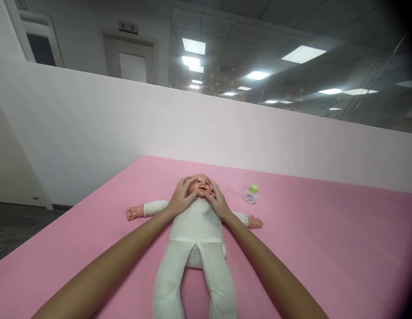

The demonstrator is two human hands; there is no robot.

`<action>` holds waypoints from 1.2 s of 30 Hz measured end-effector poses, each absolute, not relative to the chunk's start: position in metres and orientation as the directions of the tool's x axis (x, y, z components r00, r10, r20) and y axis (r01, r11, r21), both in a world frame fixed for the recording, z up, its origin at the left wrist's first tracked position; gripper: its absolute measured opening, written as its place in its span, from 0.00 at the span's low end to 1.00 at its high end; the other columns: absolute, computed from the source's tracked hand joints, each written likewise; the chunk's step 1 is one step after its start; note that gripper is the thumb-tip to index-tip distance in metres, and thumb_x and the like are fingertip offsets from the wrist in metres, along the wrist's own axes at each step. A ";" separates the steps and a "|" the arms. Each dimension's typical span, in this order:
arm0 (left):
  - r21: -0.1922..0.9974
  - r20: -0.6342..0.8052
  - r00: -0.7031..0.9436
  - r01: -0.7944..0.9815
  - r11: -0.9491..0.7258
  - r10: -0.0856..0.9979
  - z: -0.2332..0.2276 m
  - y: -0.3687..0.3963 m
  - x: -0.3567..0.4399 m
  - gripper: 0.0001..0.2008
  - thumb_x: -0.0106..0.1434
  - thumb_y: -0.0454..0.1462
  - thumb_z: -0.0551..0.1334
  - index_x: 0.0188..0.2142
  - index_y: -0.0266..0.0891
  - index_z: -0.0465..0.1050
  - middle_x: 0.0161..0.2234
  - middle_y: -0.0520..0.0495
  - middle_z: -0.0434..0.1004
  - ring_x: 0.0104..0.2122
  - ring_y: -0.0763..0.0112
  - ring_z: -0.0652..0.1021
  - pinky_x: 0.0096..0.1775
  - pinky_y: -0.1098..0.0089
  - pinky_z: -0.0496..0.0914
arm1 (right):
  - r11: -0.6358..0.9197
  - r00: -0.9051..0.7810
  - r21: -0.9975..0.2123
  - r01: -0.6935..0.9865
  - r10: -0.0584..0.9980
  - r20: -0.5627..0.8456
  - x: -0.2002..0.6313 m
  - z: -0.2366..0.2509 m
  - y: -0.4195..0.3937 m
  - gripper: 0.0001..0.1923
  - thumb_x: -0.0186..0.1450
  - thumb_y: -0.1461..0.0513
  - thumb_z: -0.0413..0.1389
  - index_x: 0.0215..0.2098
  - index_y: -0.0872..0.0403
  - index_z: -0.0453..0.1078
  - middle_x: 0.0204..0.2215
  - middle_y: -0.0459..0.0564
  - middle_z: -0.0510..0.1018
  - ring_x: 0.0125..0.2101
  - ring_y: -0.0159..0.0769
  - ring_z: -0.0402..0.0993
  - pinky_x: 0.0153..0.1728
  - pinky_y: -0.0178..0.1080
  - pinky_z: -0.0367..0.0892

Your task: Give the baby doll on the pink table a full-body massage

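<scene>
Your left hand (180, 198) cups the side of the head of the plastic baby doll in a white cloth suit (196, 239), fingers spread wide and laid flat against its cheek. Your right hand (218, 200) does the same at the other cheek, fingers open and touching the face. The doll lies on its back on the pink padded counter (325, 248), head at 12 o'clock from you, legs toward 6 o'clock, arms stretched out to 9 and 3 o'clock. A small clear bottle with a green cap (250, 194) stands at 3 o'clock from the doll's head, near your right hand but apart from it; its contents cannot be told.
</scene>
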State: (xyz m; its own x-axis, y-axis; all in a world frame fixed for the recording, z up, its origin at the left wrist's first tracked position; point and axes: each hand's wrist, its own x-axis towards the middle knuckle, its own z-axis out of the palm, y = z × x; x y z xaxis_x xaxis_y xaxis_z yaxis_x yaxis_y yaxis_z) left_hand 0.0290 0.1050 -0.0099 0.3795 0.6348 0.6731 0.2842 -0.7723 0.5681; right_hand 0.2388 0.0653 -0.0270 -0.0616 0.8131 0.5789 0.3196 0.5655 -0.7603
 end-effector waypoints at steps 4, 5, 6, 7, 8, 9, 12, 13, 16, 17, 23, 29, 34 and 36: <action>0.570 0.667 0.382 0.292 -0.768 0.640 -0.010 0.105 0.029 0.23 0.73 0.48 0.59 0.65 0.52 0.66 0.63 0.45 0.63 0.66 0.56 0.64 0.67 0.54 0.61 | 0.552 -0.058 -0.769 0.322 0.822 0.566 0.239 -0.028 0.066 0.34 0.70 0.56 0.55 0.72 0.41 0.54 0.72 0.46 0.58 0.71 0.45 0.53 0.71 0.52 0.52; 0.574 0.665 0.380 0.291 -0.766 0.643 -0.010 0.105 0.029 0.23 0.72 0.48 0.59 0.65 0.52 0.66 0.63 0.45 0.63 0.66 0.56 0.64 0.67 0.54 0.61 | 0.546 -0.053 -0.772 0.324 0.826 0.562 0.239 -0.028 0.065 0.34 0.70 0.57 0.55 0.72 0.41 0.54 0.72 0.46 0.58 0.71 0.44 0.53 0.71 0.52 0.52; 0.576 0.665 0.377 0.291 -0.764 0.645 -0.011 0.106 0.029 0.24 0.71 0.48 0.60 0.65 0.52 0.66 0.63 0.45 0.63 0.66 0.56 0.64 0.67 0.54 0.62 | 0.541 -0.048 -0.776 0.325 0.829 0.558 0.239 -0.028 0.065 0.33 0.70 0.57 0.54 0.72 0.41 0.54 0.72 0.46 0.58 0.71 0.44 0.53 0.71 0.52 0.52; 0.577 0.666 0.373 0.291 -0.763 0.646 -0.011 0.107 0.029 0.25 0.70 0.48 0.61 0.65 0.52 0.65 0.63 0.45 0.62 0.66 0.56 0.63 0.67 0.54 0.62 | 0.538 -0.046 -0.778 0.323 0.830 0.556 0.239 -0.027 0.065 0.33 0.71 0.56 0.54 0.72 0.41 0.54 0.72 0.46 0.58 0.72 0.44 0.53 0.71 0.52 0.52; 0.576 0.668 0.371 0.292 -0.763 0.646 -0.012 0.107 0.029 0.25 0.70 0.48 0.62 0.64 0.52 0.65 0.63 0.45 0.62 0.66 0.55 0.63 0.67 0.54 0.62 | 0.540 -0.046 -0.779 0.319 0.830 0.556 0.238 -0.026 0.064 0.33 0.71 0.55 0.54 0.72 0.41 0.54 0.72 0.46 0.58 0.72 0.44 0.53 0.71 0.52 0.52; 0.574 0.669 0.370 0.295 -0.764 0.645 -0.012 0.107 0.029 0.26 0.69 0.48 0.63 0.64 0.51 0.65 0.63 0.44 0.62 0.66 0.55 0.63 0.67 0.54 0.62 | 0.544 -0.049 -0.778 0.314 0.828 0.559 0.238 -0.026 0.063 0.32 0.71 0.54 0.54 0.72 0.41 0.55 0.72 0.46 0.58 0.72 0.44 0.53 0.71 0.52 0.52; 0.569 0.669 0.369 0.303 -0.764 0.645 -0.013 0.108 0.030 0.26 0.69 0.48 0.63 0.64 0.51 0.65 0.63 0.44 0.62 0.66 0.54 0.63 0.67 0.54 0.62 | 0.558 -0.060 -0.772 0.304 0.820 0.569 0.237 -0.023 0.062 0.34 0.70 0.51 0.57 0.72 0.41 0.55 0.72 0.47 0.58 0.72 0.45 0.53 0.71 0.51 0.53; 0.570 0.669 0.369 0.302 -0.764 0.645 -0.013 0.108 0.030 0.26 0.69 0.48 0.63 0.64 0.51 0.65 0.63 0.44 0.62 0.66 0.54 0.64 0.67 0.54 0.62 | 0.558 -0.061 -0.773 0.302 0.820 0.569 0.237 -0.023 0.061 0.34 0.70 0.51 0.57 0.72 0.40 0.55 0.72 0.47 0.58 0.72 0.45 0.53 0.71 0.51 0.54; 0.571 0.670 0.370 0.299 -0.765 0.644 -0.012 0.107 0.030 0.26 0.69 0.48 0.63 0.64 0.51 0.66 0.63 0.44 0.62 0.66 0.54 0.64 0.67 0.53 0.61 | 0.550 -0.060 -0.779 0.301 0.826 0.560 0.237 -0.023 0.061 0.34 0.70 0.50 0.58 0.72 0.41 0.55 0.72 0.47 0.58 0.72 0.45 0.53 0.70 0.52 0.55; 0.570 0.670 0.370 0.298 -0.765 0.644 -0.012 0.107 0.030 0.26 0.69 0.48 0.63 0.64 0.51 0.65 0.63 0.44 0.62 0.66 0.54 0.64 0.67 0.53 0.61 | 0.545 -0.060 -0.782 0.302 0.830 0.555 0.237 -0.023 0.061 0.35 0.70 0.50 0.58 0.72 0.41 0.55 0.72 0.47 0.57 0.72 0.45 0.53 0.70 0.52 0.55; 0.568 0.669 0.374 0.300 -0.766 0.642 -0.011 0.107 0.030 0.26 0.70 0.48 0.62 0.65 0.51 0.65 0.63 0.44 0.62 0.66 0.55 0.63 0.67 0.53 0.61 | 0.549 -0.056 -0.779 0.303 0.826 0.561 0.238 -0.025 0.063 0.34 0.70 0.51 0.58 0.72 0.41 0.55 0.72 0.47 0.57 0.72 0.44 0.52 0.71 0.51 0.53; 0.567 0.667 0.378 0.303 -0.766 0.643 -0.011 0.107 0.029 0.25 0.71 0.48 0.61 0.65 0.51 0.65 0.63 0.44 0.62 0.66 0.55 0.63 0.68 0.54 0.60 | 0.546 -0.044 -0.775 0.317 0.825 0.563 0.238 -0.026 0.065 0.33 0.70 0.55 0.54 0.72 0.41 0.55 0.72 0.45 0.58 0.72 0.44 0.52 0.72 0.53 0.49; 0.553 0.678 0.399 0.275 -0.786 0.617 -0.010 0.107 0.027 0.23 0.74 0.46 0.57 0.66 0.51 0.65 0.63 0.44 0.64 0.65 0.57 0.64 0.68 0.54 0.60 | 0.544 -0.042 -0.776 0.319 0.826 0.562 0.238 -0.026 0.064 0.33 0.70 0.56 0.52 0.72 0.42 0.55 0.72 0.46 0.58 0.71 0.45 0.52 0.72 0.53 0.49; 0.554 0.679 0.398 0.273 -0.787 0.616 -0.010 0.107 0.027 0.23 0.73 0.46 0.59 0.66 0.51 0.65 0.63 0.44 0.63 0.66 0.57 0.64 0.67 0.54 0.60 | 0.556 -0.053 -0.773 0.307 0.821 0.569 0.239 -0.026 0.064 0.34 0.70 0.56 0.54 0.72 0.41 0.55 0.72 0.46 0.58 0.72 0.46 0.53 0.72 0.53 0.50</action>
